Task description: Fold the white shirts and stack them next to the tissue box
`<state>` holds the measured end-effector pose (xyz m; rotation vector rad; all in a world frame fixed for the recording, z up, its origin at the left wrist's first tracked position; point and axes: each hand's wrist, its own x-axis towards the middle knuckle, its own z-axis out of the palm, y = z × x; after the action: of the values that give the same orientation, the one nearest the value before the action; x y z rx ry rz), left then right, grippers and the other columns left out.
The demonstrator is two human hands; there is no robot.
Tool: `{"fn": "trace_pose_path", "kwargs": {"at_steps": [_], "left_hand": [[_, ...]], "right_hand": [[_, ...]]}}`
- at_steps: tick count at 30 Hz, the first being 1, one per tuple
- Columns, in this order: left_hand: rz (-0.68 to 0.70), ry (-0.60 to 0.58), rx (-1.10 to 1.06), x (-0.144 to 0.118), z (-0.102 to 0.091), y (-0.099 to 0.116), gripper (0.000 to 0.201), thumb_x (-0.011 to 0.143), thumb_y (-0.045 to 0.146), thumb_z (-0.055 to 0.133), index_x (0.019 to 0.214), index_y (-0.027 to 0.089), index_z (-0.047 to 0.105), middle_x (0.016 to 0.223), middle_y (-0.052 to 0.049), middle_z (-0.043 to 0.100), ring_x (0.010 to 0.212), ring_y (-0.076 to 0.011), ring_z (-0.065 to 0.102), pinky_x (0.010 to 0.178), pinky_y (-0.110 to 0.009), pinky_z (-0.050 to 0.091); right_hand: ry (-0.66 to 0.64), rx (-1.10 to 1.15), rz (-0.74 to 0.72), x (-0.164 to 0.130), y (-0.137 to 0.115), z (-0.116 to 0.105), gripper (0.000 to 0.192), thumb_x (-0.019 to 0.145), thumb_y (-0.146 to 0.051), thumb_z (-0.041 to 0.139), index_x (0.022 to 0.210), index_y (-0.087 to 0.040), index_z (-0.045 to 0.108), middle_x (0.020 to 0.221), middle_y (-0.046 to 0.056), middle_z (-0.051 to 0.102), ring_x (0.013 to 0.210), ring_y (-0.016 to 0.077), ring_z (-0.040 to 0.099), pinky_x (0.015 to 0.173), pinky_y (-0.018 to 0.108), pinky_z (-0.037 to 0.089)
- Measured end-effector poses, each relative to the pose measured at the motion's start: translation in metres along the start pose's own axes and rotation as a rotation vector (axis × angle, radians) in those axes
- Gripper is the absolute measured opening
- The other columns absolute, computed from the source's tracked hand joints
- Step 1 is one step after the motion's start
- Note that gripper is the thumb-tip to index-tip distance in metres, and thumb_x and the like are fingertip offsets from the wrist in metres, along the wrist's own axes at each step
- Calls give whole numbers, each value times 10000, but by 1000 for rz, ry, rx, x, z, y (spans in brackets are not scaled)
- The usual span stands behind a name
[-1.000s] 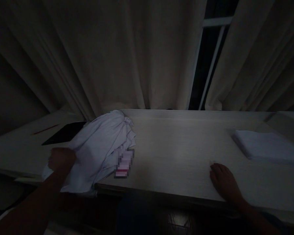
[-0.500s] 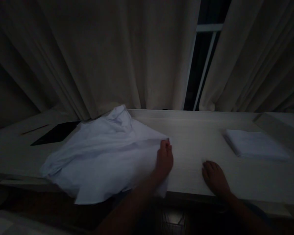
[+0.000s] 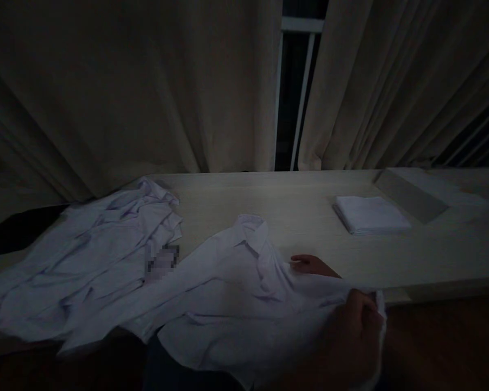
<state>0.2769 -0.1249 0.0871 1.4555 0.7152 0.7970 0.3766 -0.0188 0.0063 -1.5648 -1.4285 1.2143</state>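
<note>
Near hand (image 3: 361, 326) is sitting low at the near right, fingers curled into a closed pinch, back of hand facing camera. Other hand (image 3: 312, 265) is lying flat farther in, fingertips pointing left.
</note>
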Motion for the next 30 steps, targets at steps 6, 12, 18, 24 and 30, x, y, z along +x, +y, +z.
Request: {"fn": "trace_pose_path", "kwargs": {"at_steps": [6,12,18,24,30], "left_hand": [[-130,43,108,-6,-89,-14,377,915,525,421,1015,221,620,794,-43,667,656,-154,594,625,-297,454],[-176,591,1067,-14,-300,-48,478,828,455,537,1176,130,572,1216,-158,620,1151,-290,554,1013,-411,390],[-438,458,1285,-20,-381,-76,402,795,465,548,1018,150,660,1059,-157,688,1018,-293,626,912,-384,433],[-423,450,1230,-8,-374,-71,291,877,397,434,950,200,635,945,-99,712,894,-236,658,789,-324,446],[-333,434,1302,-11,-353,-70,433,805,473,563,1116,176,617,1104,-132,645,1044,-276,588,895,-364,428]], "right_hand": [[-148,155,77,22,-2,3,314,623,-357,746,882,-179,734,869,54,737,808,253,661,778,371,502],[116,321,160,28,-2,-39,316,673,-429,730,878,-190,704,830,59,713,686,189,618,607,301,464],[183,300,72,42,-30,-62,309,655,-431,744,842,-197,667,729,19,650,597,133,535,516,246,365],[242,155,-58,57,-71,-79,333,680,-447,734,865,-172,702,795,44,685,688,169,587,589,271,424],[300,-374,-143,78,-69,-82,312,847,-429,614,971,-170,737,911,76,714,909,250,642,826,358,455]]}}
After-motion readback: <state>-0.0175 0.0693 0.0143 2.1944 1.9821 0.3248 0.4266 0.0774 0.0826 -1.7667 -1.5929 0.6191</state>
